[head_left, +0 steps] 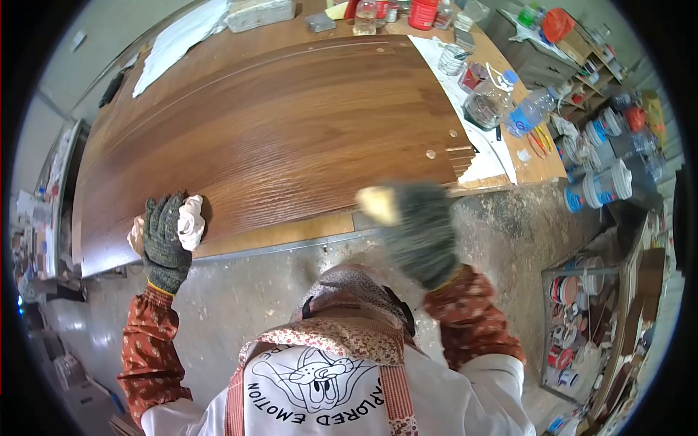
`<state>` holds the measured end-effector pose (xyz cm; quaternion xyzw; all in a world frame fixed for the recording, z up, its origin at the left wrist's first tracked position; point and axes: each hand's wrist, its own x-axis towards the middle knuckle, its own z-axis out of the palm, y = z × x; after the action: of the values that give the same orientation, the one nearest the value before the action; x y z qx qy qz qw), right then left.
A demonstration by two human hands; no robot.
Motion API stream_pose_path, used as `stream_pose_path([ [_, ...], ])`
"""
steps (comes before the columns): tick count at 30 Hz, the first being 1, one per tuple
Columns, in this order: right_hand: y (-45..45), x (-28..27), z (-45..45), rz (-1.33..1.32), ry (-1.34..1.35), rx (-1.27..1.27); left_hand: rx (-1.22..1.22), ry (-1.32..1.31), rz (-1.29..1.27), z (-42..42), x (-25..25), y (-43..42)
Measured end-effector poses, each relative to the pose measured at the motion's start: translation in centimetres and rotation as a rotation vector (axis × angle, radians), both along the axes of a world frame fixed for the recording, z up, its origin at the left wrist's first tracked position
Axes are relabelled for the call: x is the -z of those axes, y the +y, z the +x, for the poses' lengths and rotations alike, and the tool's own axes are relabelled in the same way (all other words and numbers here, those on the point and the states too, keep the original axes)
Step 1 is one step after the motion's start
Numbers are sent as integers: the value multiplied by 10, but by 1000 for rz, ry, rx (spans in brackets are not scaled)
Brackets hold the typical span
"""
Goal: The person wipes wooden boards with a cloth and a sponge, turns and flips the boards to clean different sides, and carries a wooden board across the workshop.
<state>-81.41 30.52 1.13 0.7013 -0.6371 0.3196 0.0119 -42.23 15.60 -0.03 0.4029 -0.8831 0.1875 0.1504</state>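
A wide brown wood-grain panel [283, 131] with a glossy surface lies flat on the workbench. At its front left, my left hand [166, 231] in a dark knitted glove presses on a crumpled whitish cloth [191, 222], which sticks out on both sides of the fingers. My right hand [422, 232], gloved alike and smeared by motion, is at the front right edge of the panel. Its fingers close on a pale yellow pad [378, 205], too blurred to tell whether sponge or cloth. Two round pale spots [431, 154] mark the panel's right end.
White paper [491, 156] lies under the right end, with a glass jar [488, 105] and a water bottle [531, 112] on that side. Red tubs [423, 13] and a clear box [260, 13] stand at the back. Paint buckets [609, 185] and a shelf of cans [571, 312] are at right.
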Motion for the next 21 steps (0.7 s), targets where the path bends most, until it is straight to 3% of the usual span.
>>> stream_pose_path([
  [1, 7, 29, -35, -116, 254, 87, 0, 11, -9, -2, 1, 2],
  [3, 15, 11, -80, -279, 112, 37, 3, 35, -29, -3, 2, 2],
  [6, 35, 9, -93, -147, 188, 405, 44, 25, -25, 3, 5, -1],
  [8, 24, -5, -49, -405, 19, 146, 59, 19, -21, 3, 4, 1],
  [10, 18, 10, 2, -184, 170, 203, 79, 23, -36, 7, 6, 0],
  [11, 6, 12, 24, 109, -42, 53, 85, 29, -41, 8, 8, -2],
  [13, 0, 1, 61, -219, 109, 120, 73, 0, -34, 9, 10, -3],
  [16, -8, 28, 21, -76, 86, 3, 36, 10, 18, 8, 9, -2],
  [18, 9, 22, -26, -207, -93, 164, -24, 14, 6, 3, 8, 2],
  [19, 16, 22, -57, -317, 4, 94, -53, 14, 2, 2, 7, 4],
  [20, 15, 27, -86, -288, -216, 33, -87, -45, 4, 1, 6, 6],
  [21, 24, 17, -103, -192, -168, 183, -91, -59, -18, -4, 5, 10],
])
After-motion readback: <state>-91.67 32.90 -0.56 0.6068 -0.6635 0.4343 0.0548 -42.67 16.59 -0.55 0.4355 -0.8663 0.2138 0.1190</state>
